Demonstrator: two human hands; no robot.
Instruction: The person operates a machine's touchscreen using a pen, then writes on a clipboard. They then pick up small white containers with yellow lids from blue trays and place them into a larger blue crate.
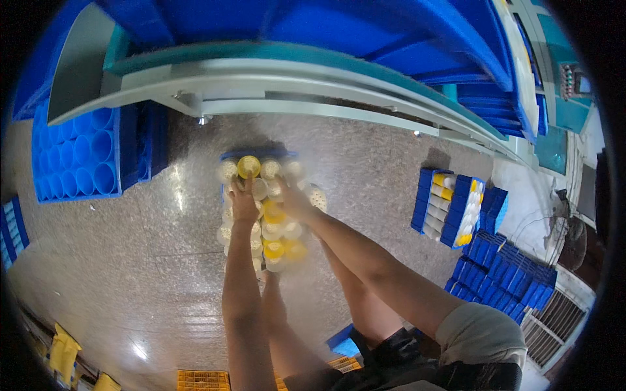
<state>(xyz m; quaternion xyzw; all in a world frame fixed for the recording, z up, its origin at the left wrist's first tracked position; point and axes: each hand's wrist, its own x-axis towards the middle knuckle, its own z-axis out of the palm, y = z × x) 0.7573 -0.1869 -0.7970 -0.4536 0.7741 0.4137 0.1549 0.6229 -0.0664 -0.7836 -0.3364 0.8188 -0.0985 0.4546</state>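
In front of me, low over the floor, stands a blue crate (229, 155) packed with rows of white and yellow tubes, several with perforated ends. My left hand (244, 203) reaches to the far rows, its fingers apart, the tips at the near edge of a yellow tube (248, 166). My right hand (297, 201) is over the right side of the rows, close to a white tube (270, 169); motion blurs its fingers. A dotted white tube (317, 198) shows just beyond it. The hands and forearms hide some of the tubes.
A grey-and-teal machine frame (287, 85) with blue panels spans the far side. Blue tubes fill a crate (78, 156) at the left. To the right stand a blue crate of white and yellow tubes (450, 207) and stacked blue crates (502, 270). Yellow crates (203, 380) lie near my legs.
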